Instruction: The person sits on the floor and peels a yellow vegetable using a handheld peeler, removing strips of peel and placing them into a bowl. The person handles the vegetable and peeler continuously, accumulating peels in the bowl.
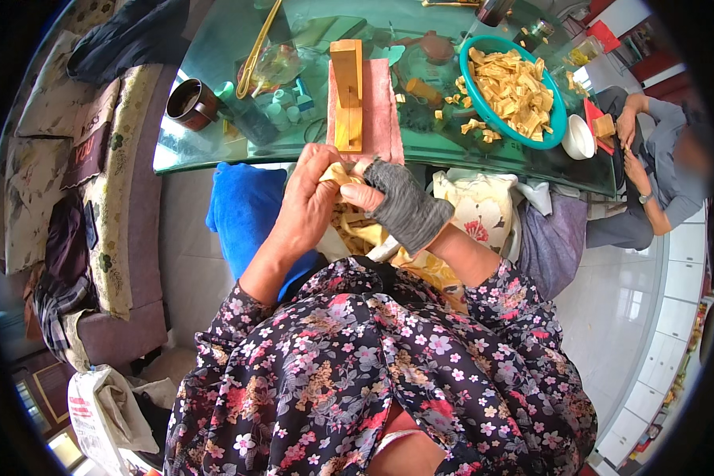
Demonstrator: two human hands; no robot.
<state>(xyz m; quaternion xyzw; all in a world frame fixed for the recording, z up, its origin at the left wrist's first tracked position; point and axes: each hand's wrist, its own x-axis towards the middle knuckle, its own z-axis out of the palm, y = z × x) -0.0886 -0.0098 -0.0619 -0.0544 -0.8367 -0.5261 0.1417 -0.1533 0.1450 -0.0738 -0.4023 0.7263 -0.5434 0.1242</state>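
My left hand [309,202] and my right hand [387,196], the right in a grey fingerless glove, meet just in front of the glass table's edge. Between their fingers they grip a pale yellow folded strip [338,174]; its material cannot be told for certain. Right beyond them a wooden block tool with an upright part [349,107] lies on a pink towel [382,113]. Below the hands, more yellow strips [360,229] lie in my lap, partly hidden. A teal plastic basin [473,98] at the right holds many folded yellow pieces [511,89].
On the glass table [244,156] stand a metal mug [191,106], small bottles [278,113] and a white bowl [579,138]. Loose yellow pieces [482,130] lie beside the basin. At the right sits another person [660,160], hands over a small wooden block [603,126]. A sofa [143,262] stands left.
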